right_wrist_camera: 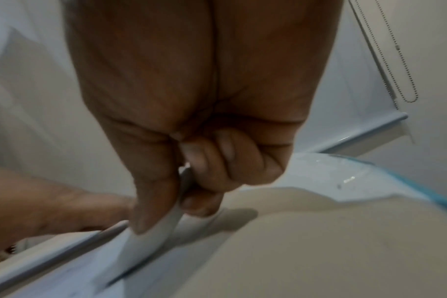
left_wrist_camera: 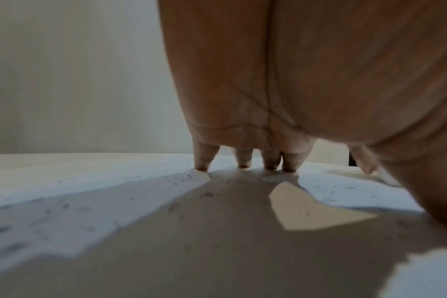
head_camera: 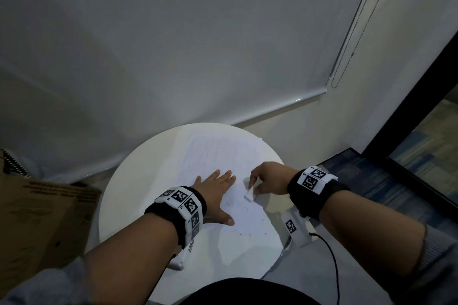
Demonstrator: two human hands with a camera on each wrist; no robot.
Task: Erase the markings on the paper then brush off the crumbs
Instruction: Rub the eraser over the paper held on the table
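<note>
Left hand: spread flat, pressed on the paper.
Right hand: pinched the eraser, at its three o'clock.
Risk: hard rubbing could have crumpled the paper.

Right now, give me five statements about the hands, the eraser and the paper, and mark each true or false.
1. The left hand lies flat on the paper. True.
2. The right hand pinches a white eraser. True.
3. The paper lies on a square black table. False: the table is round and white.
4. The left hand holds the eraser. False: its fingers are straight and hold nothing; the right hand has it.
5. Dark crumbs lie on the paper near the person. True.
</note>
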